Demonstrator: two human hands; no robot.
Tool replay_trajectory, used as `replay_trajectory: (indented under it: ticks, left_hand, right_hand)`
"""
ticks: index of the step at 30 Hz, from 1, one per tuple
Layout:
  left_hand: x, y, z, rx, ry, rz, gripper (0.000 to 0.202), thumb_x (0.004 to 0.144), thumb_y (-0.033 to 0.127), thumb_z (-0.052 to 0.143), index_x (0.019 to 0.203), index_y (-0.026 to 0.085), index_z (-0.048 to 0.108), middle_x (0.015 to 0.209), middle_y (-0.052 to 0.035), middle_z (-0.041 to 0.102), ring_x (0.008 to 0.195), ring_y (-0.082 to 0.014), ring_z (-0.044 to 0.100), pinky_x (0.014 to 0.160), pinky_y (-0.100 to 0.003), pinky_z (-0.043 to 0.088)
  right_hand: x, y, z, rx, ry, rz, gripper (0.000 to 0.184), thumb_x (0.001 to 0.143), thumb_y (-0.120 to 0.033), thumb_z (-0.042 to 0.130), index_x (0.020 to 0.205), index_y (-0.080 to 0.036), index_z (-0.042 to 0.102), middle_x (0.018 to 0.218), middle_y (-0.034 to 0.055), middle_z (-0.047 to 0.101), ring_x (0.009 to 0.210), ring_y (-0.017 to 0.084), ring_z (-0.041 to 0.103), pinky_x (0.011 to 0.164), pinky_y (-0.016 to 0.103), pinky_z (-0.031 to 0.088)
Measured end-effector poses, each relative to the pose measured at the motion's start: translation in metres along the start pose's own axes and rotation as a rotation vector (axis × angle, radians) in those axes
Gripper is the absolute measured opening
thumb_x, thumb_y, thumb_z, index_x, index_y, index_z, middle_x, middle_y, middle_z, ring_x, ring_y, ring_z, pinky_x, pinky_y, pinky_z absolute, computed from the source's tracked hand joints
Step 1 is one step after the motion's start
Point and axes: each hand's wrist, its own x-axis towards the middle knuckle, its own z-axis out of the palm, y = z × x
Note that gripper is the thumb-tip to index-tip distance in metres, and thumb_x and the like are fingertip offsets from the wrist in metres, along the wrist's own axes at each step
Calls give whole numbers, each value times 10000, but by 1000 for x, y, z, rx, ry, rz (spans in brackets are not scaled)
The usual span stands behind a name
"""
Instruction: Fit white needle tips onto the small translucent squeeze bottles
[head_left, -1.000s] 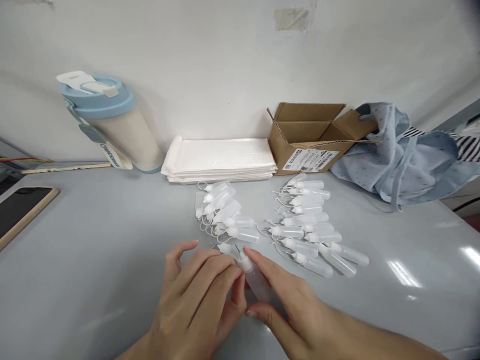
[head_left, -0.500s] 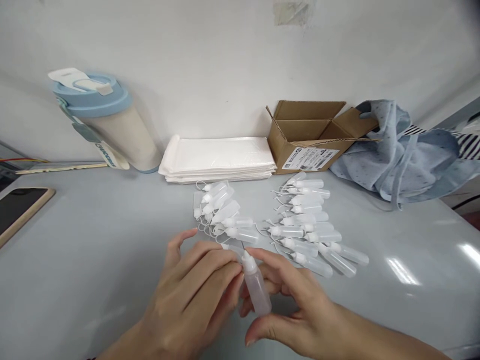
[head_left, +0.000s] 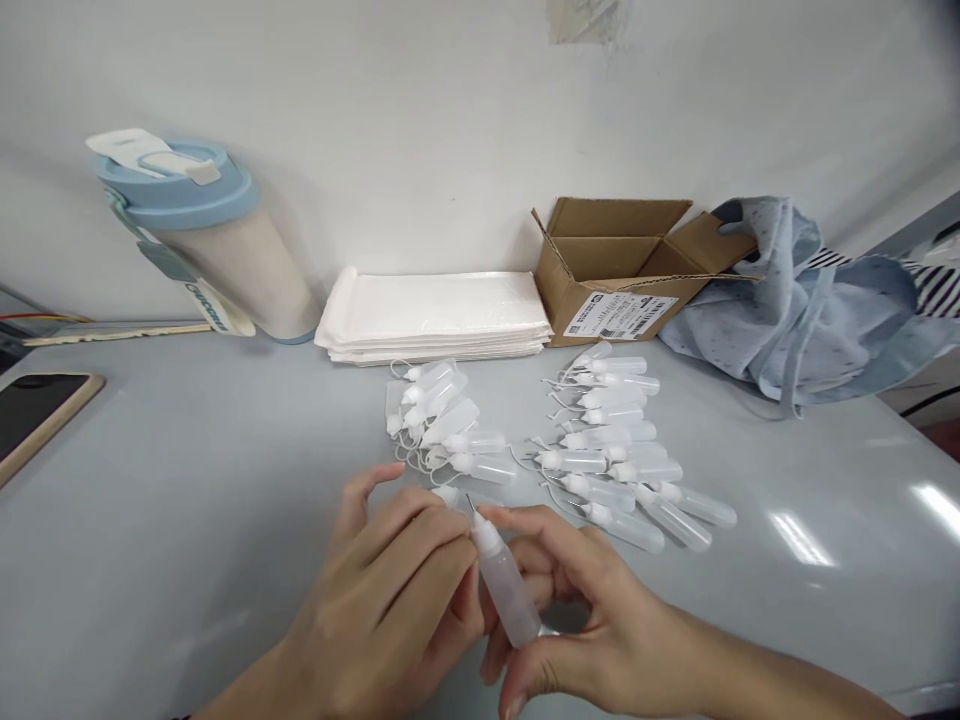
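In front of me my right hand grips a small translucent needle-tip bottle, index finger near its white cap and thumb at its base. The bottle leans, its thin metal needle pointing up and left. My left hand is closed against the bottle's left side, and its curled fingers hide whatever they pinch. Just beyond those fingers, another white bottle top shows in part. Farther back lies a left heap of similar bottles with looped cap strings. A right group of bottles has needles pointing left.
A stack of white packets lies against the wall. Beside it stands an open cardboard box, with blue cloth to its right. A blue-lidded tumbler leans at back left, and a phone lies at the left edge.
The bottle in my right hand has shifted slightly left and tilts more to the left, its needle now more visible. Both hands remain together, and the other bottles lie where they were.
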Motion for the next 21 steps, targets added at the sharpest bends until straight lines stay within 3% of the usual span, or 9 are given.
replay_trajectory:
  ticks: [5, 11, 15, 18, 21]
  left_hand:
    - [-1, 1, 0, -10, -15, -28, 203, 743, -8, 536, 717, 188, 585, 634, 43, 640, 595, -128, 556, 888, -393, 389]
    - [-2, 5, 4, -59, 55, -118, 233, 742, -30, 512, 662, 184, 556, 620, 48, 625, 593, -117, 552, 888, -397, 391]
    - [-1, 4, 2, -56, 16, -101, 234, 731, -31, 520, 656, 186, 566, 625, 47, 629, 597, -118, 550, 904, -400, 390]
    - [-2, 4, 2, -119, 8, -100, 229, 722, -23, 536, 650, 192, 569, 626, 45, 625, 598, -119, 544, 903, -396, 398]
    - [-4, 4, 3, -208, 11, -150, 227, 742, -8, 533, 659, 201, 570, 650, 41, 626, 633, -123, 545, 935, -410, 378]
  right_hand:
    - [1, 2, 4, 53, 6, 22, 674, 817, -213, 677, 1364, -288, 289, 958, 12, 661, 831, 143, 707, 750, 290, 588]
    - [2, 11, 6, 146, 43, 151, 723, 768, -165, 732, 1346, -315, 324, 955, 6, 631, 864, 159, 688, 796, 322, 559]
    - [1, 12, 8, 203, 27, 146, 697, 781, -154, 714, 1331, -343, 328, 962, -4, 619, 863, 148, 677, 817, 335, 538]
    - [1, 8, 9, 184, 28, 145, 594, 826, -205, 667, 1317, -306, 348, 918, 6, 611, 835, 151, 661, 799, 347, 529]
    - [2, 4, 9, 116, 31, 127, 418, 924, -306, 521, 1308, -254, 365, 791, 0, 586, 691, 133, 613, 687, 325, 521]
